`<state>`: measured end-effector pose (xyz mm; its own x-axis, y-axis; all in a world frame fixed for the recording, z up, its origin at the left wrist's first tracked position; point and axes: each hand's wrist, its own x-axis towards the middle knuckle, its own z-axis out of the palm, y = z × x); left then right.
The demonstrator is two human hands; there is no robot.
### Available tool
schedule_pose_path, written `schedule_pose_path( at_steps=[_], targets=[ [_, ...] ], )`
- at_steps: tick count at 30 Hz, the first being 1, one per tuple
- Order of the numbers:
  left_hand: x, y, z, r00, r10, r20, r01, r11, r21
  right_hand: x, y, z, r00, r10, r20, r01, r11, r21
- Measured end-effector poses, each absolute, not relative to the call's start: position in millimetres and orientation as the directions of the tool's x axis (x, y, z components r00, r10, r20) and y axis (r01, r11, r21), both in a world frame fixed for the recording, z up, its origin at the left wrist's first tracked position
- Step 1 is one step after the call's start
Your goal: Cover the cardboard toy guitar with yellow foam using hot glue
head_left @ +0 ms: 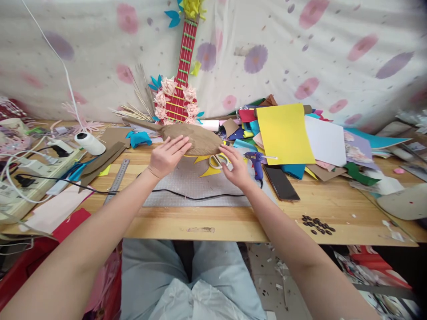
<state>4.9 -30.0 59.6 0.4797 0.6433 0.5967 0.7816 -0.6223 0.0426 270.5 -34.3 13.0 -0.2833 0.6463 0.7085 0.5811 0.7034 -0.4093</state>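
A brown, paper-covered body shaped like a small lute point(196, 138) is at the middle of the worktop, its narrow neck pointing left. My left hand point(169, 155) lies on its near side with fingers stretched out. At the rounded right end, my right hand point(236, 166) touches the edge with its fingertips, fingers extended and thumb apart. Scissors with white handles point(214, 162) are partly hidden beside my right thumb. Pointed yellow paper pieces point(211, 171) stick out below the brown body. To the right lies a blue glue gun point(256, 165).
A grey cutting mat point(187, 186) with a black cable across it lies in front. A red, flower-trimmed toy guitar point(182, 84) stands behind. Right are a phone point(282, 183), black discs point(318, 225) and coloured sheets point(287, 135). Left are a steel ruler point(117, 180), thread spool point(90, 143) and power strip point(40, 178).
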Motion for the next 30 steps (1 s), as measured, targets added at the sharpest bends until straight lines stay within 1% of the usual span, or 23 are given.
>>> schedule_pose_path(
  at_steps=[1, 2, 4, 5, 6, 7, 9, 10, 12, 14, 15, 18, 21, 23, 25, 27, 28, 30],
  targets=[
    [2, -31, 65, 0.442, 0.649, 0.62, 0.801, -0.596, 0.054, 281, -37, 13, -0.215, 0.7, 0.681, 0.624, 0.635, -0.456],
    [-1, -31, 71, 0.409, 0.651, 0.639, 0.818, -0.572, 0.059, 293, -38, 13, -0.146, 0.768, 0.624, 0.668, 0.542, -0.51],
    [-7, -30, 77, 0.359, 0.661, 0.659, 0.852, -0.521, 0.058, 318, -41, 12, 0.032, 0.904, 0.427, 0.749, 0.261, -0.609],
    [-9, -29, 77, 0.337, 0.673, 0.659, 0.869, -0.491, 0.057, 331, -41, 11, 0.122, 0.941, 0.315, 0.785, 0.103, -0.611],
    [-9, -29, 76, 0.317, 0.692, 0.648, 0.887, -0.458, 0.056, 343, -42, 10, 0.21, 0.95, 0.231, 0.81, -0.037, -0.585],
    [-7, -28, 72, 0.301, 0.717, 0.629, 0.902, -0.427, 0.055, 354, -41, 8, 0.284, 0.942, 0.181, 0.818, -0.139, -0.558],
    [3, -29, 59, 0.295, 0.772, 0.564, 0.923, -0.383, 0.042, 371, -38, 3, 0.391, 0.903, 0.179, 0.805, -0.241, -0.542],
    [10, -31, 51, 0.312, 0.79, 0.527, 0.925, -0.38, 0.022, 377, -36, 0, 0.422, 0.887, 0.19, 0.79, -0.257, -0.557],
    [26, -35, 33, 0.354, 0.81, 0.467, 0.92, -0.39, -0.021, 382, -30, -8, 0.442, 0.867, 0.228, 0.768, -0.235, -0.596],
    [39, -39, 17, 0.389, 0.816, 0.427, 0.913, -0.404, -0.059, 381, -22, -16, 0.417, 0.87, 0.263, 0.772, -0.187, -0.607],
    [42, -40, 12, 0.405, 0.813, 0.417, 0.905, -0.422, -0.057, 379, -19, -20, 0.394, 0.878, 0.272, 0.784, -0.167, -0.598],
    [39, -35, 6, 0.423, 0.787, 0.45, 0.879, -0.476, 0.006, 374, -10, -29, 0.336, 0.915, 0.226, 0.817, -0.163, -0.554],
    [19, -22, 7, 0.345, 0.771, 0.535, 0.887, -0.454, 0.083, 370, -6, -31, 0.331, 0.929, 0.166, 0.81, -0.19, -0.554],
    [3, -14, 3, 0.235, 0.786, 0.572, 0.915, -0.378, 0.144, 369, -6, -29, 0.369, 0.92, 0.131, 0.771, -0.225, -0.596],
    [-11, -8, -5, 0.136, 0.816, 0.562, 0.934, -0.294, 0.201, 368, -8, -24, 0.417, 0.899, 0.132, 0.71, -0.231, -0.666],
    [-20, -5, -15, 0.079, 0.846, 0.528, 0.94, -0.239, 0.244, 366, -12, -16, 0.425, 0.889, 0.17, 0.626, -0.153, -0.765],
    [-23, -5, -20, 0.065, 0.854, 0.516, 0.94, -0.225, 0.256, 363, -14, -11, 0.395, 0.901, 0.18, 0.571, -0.087, -0.817],
    [-24, -5, -28, 0.049, 0.857, 0.513, 0.938, -0.216, 0.27, 354, -18, 1, 0.234, 0.959, 0.158, 0.444, 0.039, -0.895]
  ],
)
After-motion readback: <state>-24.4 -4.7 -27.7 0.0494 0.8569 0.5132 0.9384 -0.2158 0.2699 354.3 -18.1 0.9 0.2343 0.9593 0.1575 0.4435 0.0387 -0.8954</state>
